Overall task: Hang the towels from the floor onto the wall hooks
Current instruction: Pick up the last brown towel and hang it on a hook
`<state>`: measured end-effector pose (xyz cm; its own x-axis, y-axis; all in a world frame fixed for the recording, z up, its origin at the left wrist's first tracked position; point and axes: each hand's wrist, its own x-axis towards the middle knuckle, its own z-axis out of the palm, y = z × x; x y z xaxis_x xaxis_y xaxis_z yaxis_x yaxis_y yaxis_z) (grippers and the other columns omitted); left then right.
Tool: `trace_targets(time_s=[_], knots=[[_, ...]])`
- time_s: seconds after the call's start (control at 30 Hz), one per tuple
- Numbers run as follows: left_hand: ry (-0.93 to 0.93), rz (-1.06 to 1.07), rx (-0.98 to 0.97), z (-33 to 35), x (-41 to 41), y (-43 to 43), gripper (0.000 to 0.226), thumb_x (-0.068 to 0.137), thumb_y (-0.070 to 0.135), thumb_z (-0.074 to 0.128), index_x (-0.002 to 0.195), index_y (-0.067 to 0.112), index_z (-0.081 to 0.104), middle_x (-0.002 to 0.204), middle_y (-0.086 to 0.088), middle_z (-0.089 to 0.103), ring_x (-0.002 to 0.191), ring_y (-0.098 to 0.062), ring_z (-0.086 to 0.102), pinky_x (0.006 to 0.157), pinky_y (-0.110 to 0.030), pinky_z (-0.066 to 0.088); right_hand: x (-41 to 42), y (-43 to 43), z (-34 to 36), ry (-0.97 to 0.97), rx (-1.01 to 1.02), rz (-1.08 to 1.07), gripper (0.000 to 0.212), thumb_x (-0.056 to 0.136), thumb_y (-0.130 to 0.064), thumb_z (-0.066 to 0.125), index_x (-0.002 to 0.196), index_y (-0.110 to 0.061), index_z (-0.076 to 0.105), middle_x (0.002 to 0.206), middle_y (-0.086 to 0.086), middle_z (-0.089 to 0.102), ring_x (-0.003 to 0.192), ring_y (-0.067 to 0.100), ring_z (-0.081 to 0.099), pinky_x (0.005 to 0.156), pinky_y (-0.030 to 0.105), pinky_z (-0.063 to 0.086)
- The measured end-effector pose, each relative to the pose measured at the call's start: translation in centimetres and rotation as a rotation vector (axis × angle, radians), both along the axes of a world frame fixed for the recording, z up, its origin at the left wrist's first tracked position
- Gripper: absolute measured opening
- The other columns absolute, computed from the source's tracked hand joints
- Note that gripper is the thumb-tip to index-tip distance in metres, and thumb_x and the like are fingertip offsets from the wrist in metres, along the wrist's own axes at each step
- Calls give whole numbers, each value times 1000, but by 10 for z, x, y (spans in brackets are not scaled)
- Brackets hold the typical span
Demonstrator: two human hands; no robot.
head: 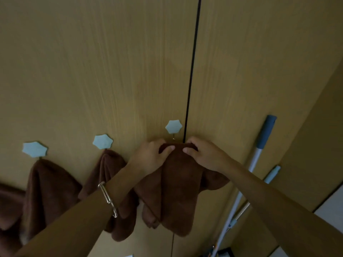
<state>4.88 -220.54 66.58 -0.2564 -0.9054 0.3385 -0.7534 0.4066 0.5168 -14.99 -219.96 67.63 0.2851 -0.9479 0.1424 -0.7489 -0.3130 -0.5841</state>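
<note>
Fingers (169, 148): both the left hand (148, 158) and right hand (206, 156) are pinching the brown towel (178, 191) by its top edge.
Towel: hanging just below the right hook (173, 127).
Other hooks: the middle hook (102, 141) and left hook (34, 149) are each carrying a towel.

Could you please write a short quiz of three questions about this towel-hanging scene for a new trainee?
1. True or false: the left hand and the right hand both grip the top edge of the brown cloth towel just below the rightmost pale blue star-shaped wall hook.
2. How many pale blue hooks show on the wooden panel?
3. What leans at the right? A) a blue-handled mop pole B) a ladder C) a chair

Key: 1 true; 2 three; 3 A.
</note>
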Motion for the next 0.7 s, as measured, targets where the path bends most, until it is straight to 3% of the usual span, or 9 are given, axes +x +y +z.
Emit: trace_targets(time_s=[0.17,0.27,0.37,0.47,0.53,0.7], knots=[[-215,138,-152,11,-1,-30,44,90,57,44,63,23,47,64,1,56,65,-19,55,55,-29,32,8,-34,-2,-6,-151,-117,8,97,-35,49,94,-29,44,76,-9,52,69,10,50,61,29,39],[-300,177,-274,16,-6,-39,45,94,53,40,80,15,61,80,-6,66,74,-23,62,57,-27,33,11,-43,2,53,-303,-97,7,97,-30,49,100,-25,45,77,-2,58,65,17,54,62,36,44],[-391,186,-319,16,-10,-39,43,96,50,37,94,16,62,85,-4,67,76,-22,64,58,-26,34,11,-44,-2,201,-530,-36,15,96,-22,51,111,-20,55,85,-1,67,67,18,61,58,28,46],[-431,192,-505,8,-5,-38,29,84,43,63,80,14,66,57,0,64,46,-18,60,44,-20,28,14,-46,-12,198,-605,9,13,90,-18,57,102,-22,60,77,-3,68,59,13,59,51,19,39],[-411,180,-621,1,-5,-41,26,68,34,81,72,14,64,41,3,53,27,-16,47,38,-16,24,15,-47,-15,183,-563,12,13,90,-18,57,101,-20,64,79,-2,69,63,15,61,53,24,43],[-414,105,-651,-8,-13,-37,25,64,17,82,82,19,65,58,3,57,34,-15,47,38,-15,22,14,-40,-24,142,-511,-28,23,93,-28,49,103,-19,68,88,-2,70,75,17,64,60,34,51]])
